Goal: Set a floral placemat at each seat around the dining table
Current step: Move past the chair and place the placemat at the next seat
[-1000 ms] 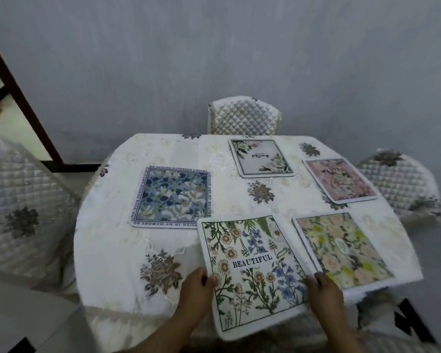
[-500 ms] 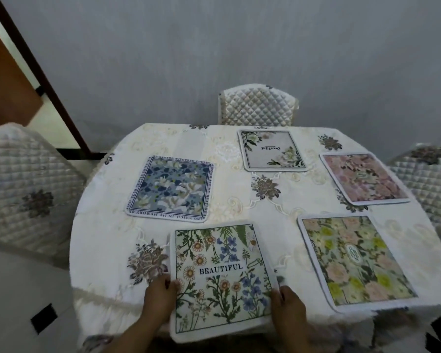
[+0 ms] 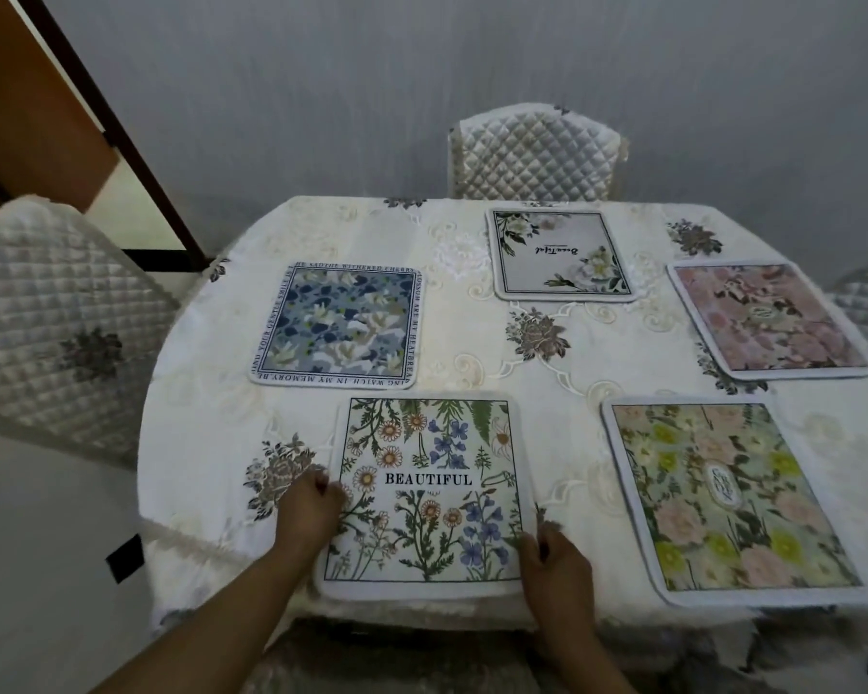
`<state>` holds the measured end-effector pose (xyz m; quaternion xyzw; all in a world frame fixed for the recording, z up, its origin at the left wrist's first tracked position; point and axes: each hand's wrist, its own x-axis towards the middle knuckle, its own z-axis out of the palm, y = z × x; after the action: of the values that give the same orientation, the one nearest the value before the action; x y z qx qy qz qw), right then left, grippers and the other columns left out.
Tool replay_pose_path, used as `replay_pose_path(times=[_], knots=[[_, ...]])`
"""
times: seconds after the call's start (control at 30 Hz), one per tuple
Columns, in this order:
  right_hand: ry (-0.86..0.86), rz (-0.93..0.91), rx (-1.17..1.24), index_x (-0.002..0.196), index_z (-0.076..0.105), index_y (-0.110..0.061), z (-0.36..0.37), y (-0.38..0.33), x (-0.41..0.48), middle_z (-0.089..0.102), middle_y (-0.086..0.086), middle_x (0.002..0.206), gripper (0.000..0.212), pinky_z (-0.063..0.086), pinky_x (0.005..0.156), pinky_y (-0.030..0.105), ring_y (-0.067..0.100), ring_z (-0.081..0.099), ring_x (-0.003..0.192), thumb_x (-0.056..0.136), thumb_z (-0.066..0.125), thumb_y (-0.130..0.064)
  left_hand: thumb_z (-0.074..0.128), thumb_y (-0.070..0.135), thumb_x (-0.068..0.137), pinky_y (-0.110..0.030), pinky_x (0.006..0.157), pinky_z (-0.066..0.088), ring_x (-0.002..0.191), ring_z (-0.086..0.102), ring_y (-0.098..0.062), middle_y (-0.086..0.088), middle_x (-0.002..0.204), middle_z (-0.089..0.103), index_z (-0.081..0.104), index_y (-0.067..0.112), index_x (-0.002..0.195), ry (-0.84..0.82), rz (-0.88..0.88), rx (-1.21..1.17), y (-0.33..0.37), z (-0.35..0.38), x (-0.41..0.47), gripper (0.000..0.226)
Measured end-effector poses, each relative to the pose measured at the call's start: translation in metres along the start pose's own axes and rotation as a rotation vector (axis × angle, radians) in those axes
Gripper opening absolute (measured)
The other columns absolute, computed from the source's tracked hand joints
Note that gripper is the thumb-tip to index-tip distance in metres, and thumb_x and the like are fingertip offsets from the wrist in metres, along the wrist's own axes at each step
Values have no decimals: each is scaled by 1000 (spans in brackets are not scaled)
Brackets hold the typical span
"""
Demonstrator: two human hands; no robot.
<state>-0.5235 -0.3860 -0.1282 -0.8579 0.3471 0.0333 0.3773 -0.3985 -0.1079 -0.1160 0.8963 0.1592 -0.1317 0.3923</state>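
Table (image 3: 196, 443): white embroidered cloth, flower motifs.
BEAUTIFUL placemat (image 3: 427, 488): flat at the near edge (lettering faces the person).
Left hand (image 3: 312, 508): grips its left edge.
Right hand (image 3: 557, 568): pinches its right edge.
Room: grey wall (image 3: 422, 67) far, 1 quilted chair (image 3: 537, 157) before it, brown door (image 3: 21, 92) far left.

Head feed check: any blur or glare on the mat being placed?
Head view: BEAUTIFUL placemat prints sharp, no glare, light dim and even; left hand and right hand at its sides slightly smeared; head view's wide lens bows the table edge.
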Motion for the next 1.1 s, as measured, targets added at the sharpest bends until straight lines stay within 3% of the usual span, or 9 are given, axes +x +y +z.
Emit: replay_pose_path(times=[0.3, 0.5, 0.7, 0.8, 0.93, 1.0, 1.1], knots=[[-6, -6, -11, 61, 47, -12, -2, -13, 21, 55, 5, 56, 37, 38, 51, 32, 19, 54, 54, 91, 58, -30, 58, 14, 90, -31, 67, 40, 75, 58, -27, -7, 77, 62, 61, 9, 84, 20, -3, 8, 19, 5, 26, 9], [-24, -45, -126, 61, 44, -29, -1, -6, 14, 52, -11, 57, 35, 31, 47, 21, 3, 49, 54, 94, 53, -35, 59, 17, 90, -33, 66, 41, 77, 59, -28, -11, 83, 66, 62, 6, 89, 40, 34, 48, 10, 7, 27, 11], [-16, -103, -261, 80, 55, -25, 6, -3, 16, 65, 0, 77, 23, 40, 59, 28, 19, 61, 70, 97, 45, -36, 57, 18, 92, -33, 65, 44, 78, 61, -29, -12, 84, 65, 60, 6, 90, 66, 114, 98, 6, 7, 25, 12], [-16, -120, -389, 94, 61, -19, 6, -4, 18, 68, 1, 87, 31, 40, 61, 29, 21, 64, 78, 98, 40, -42, 52, 20, 94, -41, 71, 49, 86, 58, -35, -17, 95, 60, 56, 1, 97, 85, 168, 260, 4, 10, 18, 19], [67, -179, -409, 99, 49, -17, 0, -5, 15, 59, 3, 87, 27, 44, 58, 31, 22, 60, 74, 93, 50, -43, 61, 18, 91, -46, 70, 50, 84, 59, -40, -28, 93, 61, 54, -6, 95, 119, 251, 536, -3, 15, -4, 25], [53, -266, -489, 101, 52, -14, 5, -3, 11, 60, 4, 87, 22, 45, 57, 32, 22, 59, 73, 93, 55, -34, 64, 20, 87, -45, 69, 49, 82, 58, -39, -26, 91, 61, 56, -4, 93, 169, 311, 619, -13, 16, -16, 26], [23, -394, -588, 90, 61, -6, 12, -2, 4, 63, 9, 74, 21, 45, 46, 32, 24, 58, 59, 77, 75, -13, 49, 20, 90, -45, 70, 48, 81, 54, -34, -20, 87, 60, 59, 2, 93, 214, 499, 723, -38, 21, -32, 21]])
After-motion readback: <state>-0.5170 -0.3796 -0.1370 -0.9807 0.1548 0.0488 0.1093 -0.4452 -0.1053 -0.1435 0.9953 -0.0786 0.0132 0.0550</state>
